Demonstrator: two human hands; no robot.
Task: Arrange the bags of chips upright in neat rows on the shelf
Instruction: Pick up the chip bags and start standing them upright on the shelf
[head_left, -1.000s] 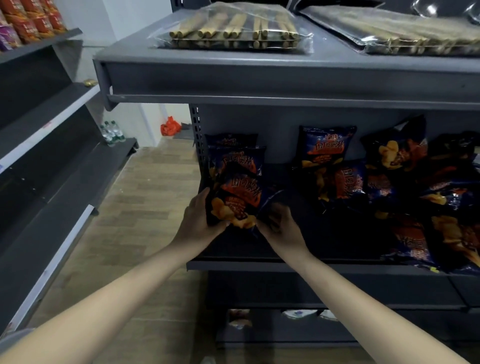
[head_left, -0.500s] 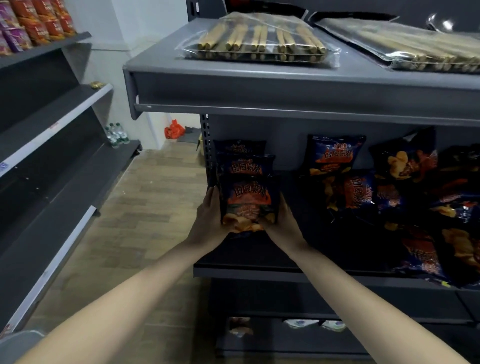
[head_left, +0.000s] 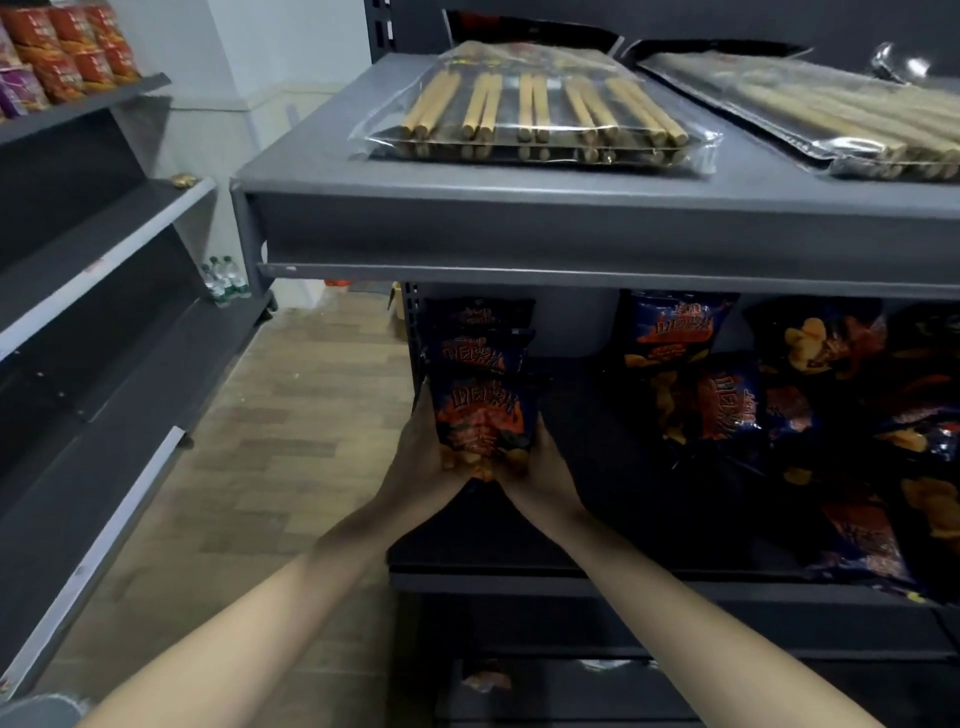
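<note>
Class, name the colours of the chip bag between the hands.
The bag is dark blue with orange-red print; head view.

Wood-plank floor (head_left: 291, 415), grey side shelving (head_left: 104, 249), white wall (head_left: 234, 78)

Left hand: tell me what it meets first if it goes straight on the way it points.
The left hand, holding the front bag, points into the shelf. Straight on, it would likely meet the second bag in that row, or the perforated post beside it; depth is unclear.

Bare forearms (head_left: 270, 592); left grip (head_left: 415, 467), right grip (head_left: 545, 480) ungloved.
</note>
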